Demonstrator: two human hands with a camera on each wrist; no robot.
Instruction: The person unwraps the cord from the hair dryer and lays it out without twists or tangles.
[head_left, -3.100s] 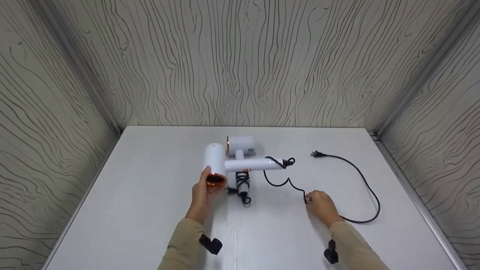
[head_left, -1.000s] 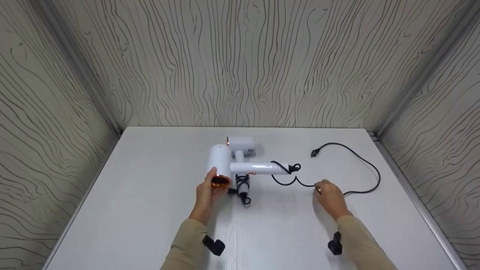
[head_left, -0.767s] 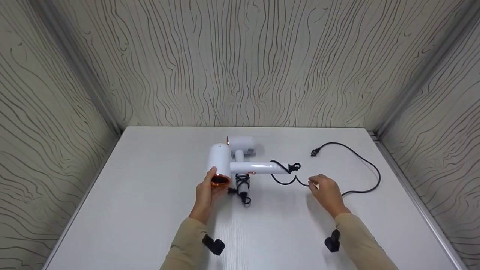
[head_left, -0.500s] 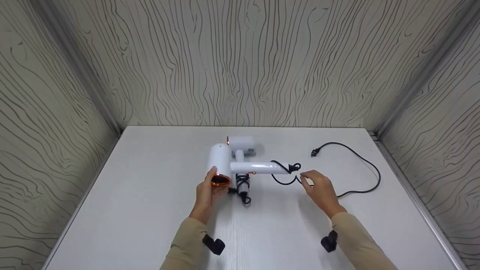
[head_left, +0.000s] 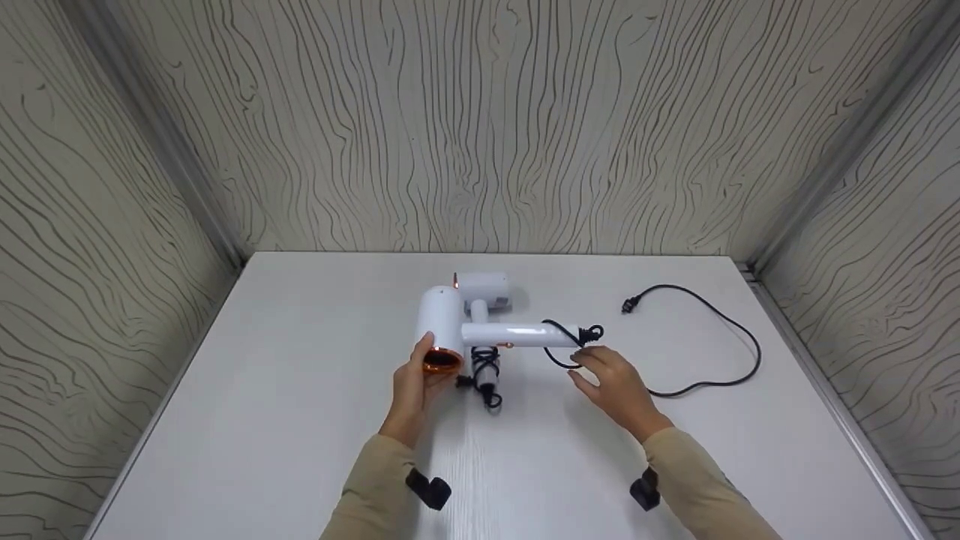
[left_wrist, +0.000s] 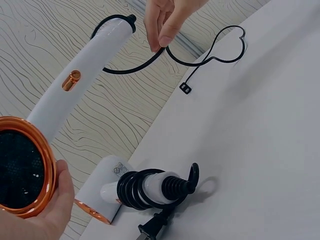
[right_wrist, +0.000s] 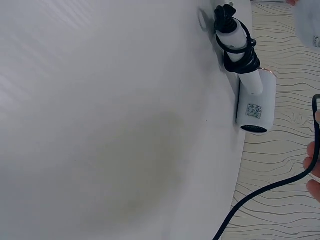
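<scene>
White hair dryer [head_left: 487, 334] is hanging above the bench [head_left: 322, 337], left grip [head_left: 410, 390] clamping its barrel [head_left: 439, 315], right grip [head_left: 619, 386] pinching black cord [left_wrist: 125, 72], winding apparently proceeding, the next pass calling for steady tension around the handle [head_left: 525, 334].

A: ok so what's this person actually wearing?

B: Long sleeves, tan, kinda khaki. The left sleeve [head_left: 367, 487] and right sleeve [head_left: 697, 484] look like the same plain fabric, a bit creased, ending around the wrists. Past that the left hand [head_left: 411, 384] and right hand [head_left: 619, 388] are bare.

A: and the black bits?

B: One per arm, near the cuff. The left wrist cam [head_left: 430, 492] is a stubby flat bar with a chunky block on the end. The right wrist cam [head_left: 644, 493] looks pretty much like its twin, also black. Both stick out on the side facing the other arm. Too small to read any markings tbh.
</scene>
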